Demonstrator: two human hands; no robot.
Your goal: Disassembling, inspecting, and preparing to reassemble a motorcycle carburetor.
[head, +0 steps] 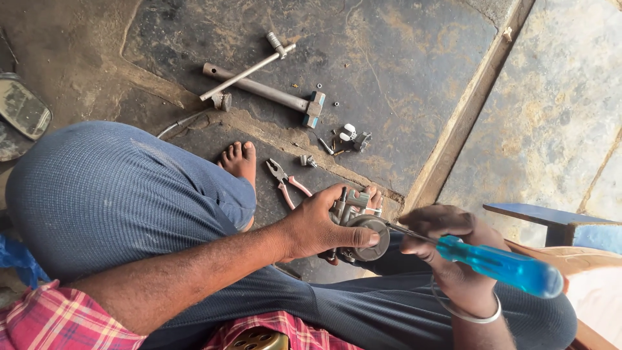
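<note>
Floor: dark, stained stone slabs (389, 58), worn and dusty, with cracked seams between them; a pale raised strip (466, 110) runs diagonally past the slabs toward lighter, mottled paving (557, 104) on the right.
Seat: the person sits low over the floor, knees bent, in grey-blue trousers and a red checked shirt, one bare foot (238, 161) resting on the slab.
Left hand (317, 227): closed around a small grey metal engine part (356, 223), thumb pressed on its round cover, held above the lap just in front of the foot.
Right hand (447, 249): wrapped around a screwdriver (499, 262) with a clear blue handle, its thin shaft touching the round cover; a thin bangle sits on the wrist.
Tools on floor: pliers (285, 181) with pink grips lie just beside the held part; farther out lie a long tube wrench (262, 87) crossed by a thin bar (249, 70).
Small pieces: loose bolts and fittings (346, 139) are scattered near the wrench.
Edges: a blue-topped bench (551, 217) at right; a worn sandal (23, 110) at far left.
</note>
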